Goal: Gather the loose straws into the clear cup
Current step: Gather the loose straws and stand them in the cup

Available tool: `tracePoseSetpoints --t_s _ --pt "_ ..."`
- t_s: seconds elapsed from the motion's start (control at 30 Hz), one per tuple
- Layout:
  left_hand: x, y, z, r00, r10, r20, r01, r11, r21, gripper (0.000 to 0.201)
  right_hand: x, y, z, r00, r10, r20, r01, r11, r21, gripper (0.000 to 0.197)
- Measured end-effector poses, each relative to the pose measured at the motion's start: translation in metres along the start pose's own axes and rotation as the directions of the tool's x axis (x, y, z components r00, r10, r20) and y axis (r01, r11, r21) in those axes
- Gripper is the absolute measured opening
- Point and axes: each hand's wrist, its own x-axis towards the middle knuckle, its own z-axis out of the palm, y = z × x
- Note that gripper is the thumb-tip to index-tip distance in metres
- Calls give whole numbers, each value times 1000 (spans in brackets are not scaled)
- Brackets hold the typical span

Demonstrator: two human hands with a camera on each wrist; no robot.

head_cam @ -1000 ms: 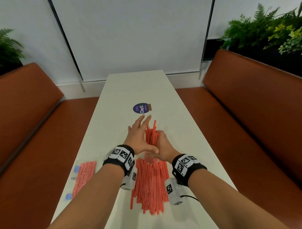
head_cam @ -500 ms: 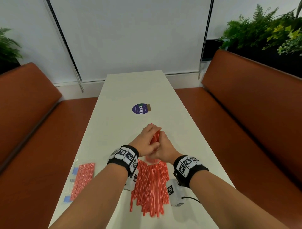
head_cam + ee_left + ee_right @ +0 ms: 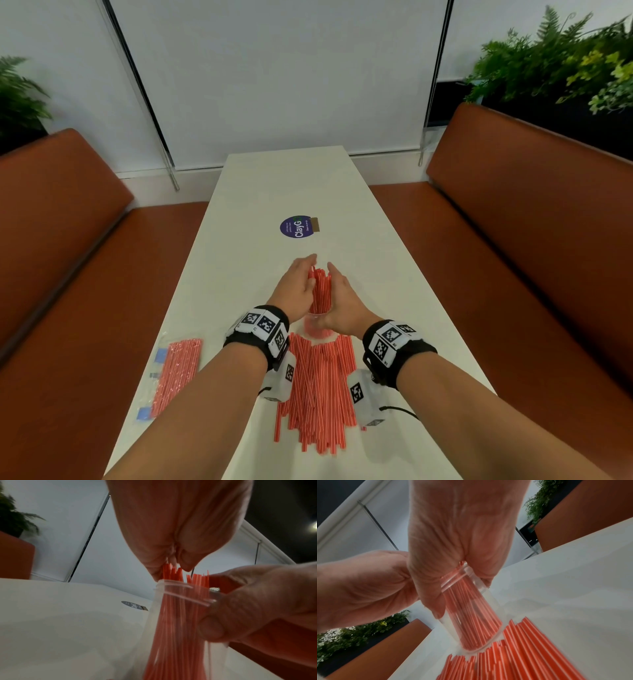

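Note:
A clear cup (image 3: 317,328) stands on the white table (image 3: 239,274) with a bundle of red-and-white straws (image 3: 320,291) upright in it. My left hand (image 3: 303,286) is on the bundle's left side; in the left wrist view its fingers (image 3: 187,561) pinch the straw tops. My right hand (image 3: 342,298) grips the cup at its rim, thumb (image 3: 436,601) down the wall of the cup (image 3: 481,601). Between my forearms, nearer to me than the cup, lies a pile of loose straws (image 3: 318,387).
A clear packet of more straws (image 3: 174,373) lies near the table's left edge. A round purple sticker (image 3: 297,228) is stuck on the table beyond the cup. Orange benches (image 3: 513,257) run along both sides, with plants (image 3: 555,61) behind them.
A second ago my left hand was spread beside the straws. It then closed with the right hand round the bundle. Now both hands have loosened and the cup shows under them.

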Motion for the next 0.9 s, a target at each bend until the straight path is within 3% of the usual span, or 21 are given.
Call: tracePoseSetpoints --t_s 0.1,0.2,0.3,0.4,0.47,0.63,0.77,0.9 --pt "0 2 -3 996 -22 85 23 1000 -13 52 2 -5 0 1000 -18 18 20 996 -84 120" --pt "0 -2 -8 994 -45 98 49 998 -33 66 4 -10 -4 999 -28 36 33 990 -139 126" --pt "-1 -11 -17 974 -173 149 176 984 -9 79 5 -14 -8 998 -36 46 42 989 -141 132" --pt "0 -17 -19 945 -286 158 292 956 -17 75 7 -19 -10 992 -64 107 90 962 -256 128" --pt "-1 -16 -17 948 -282 148 287 958 -16 68 9 -23 -8 988 -74 139 121 923 -366 125" --pt "0 -14 -12 958 -286 -27 285 958 -32 55 10 -29 -4 976 -127 179 203 829 -521 127" --pt "0 -18 -11 905 -385 -184 359 920 -158 39 7 -28 -4 976 -143 163 209 823 -528 133" --pt "-3 -18 -12 887 -403 -225 366 911 -189 21 7 -28 -3 975 -133 177 210 806 -553 131"
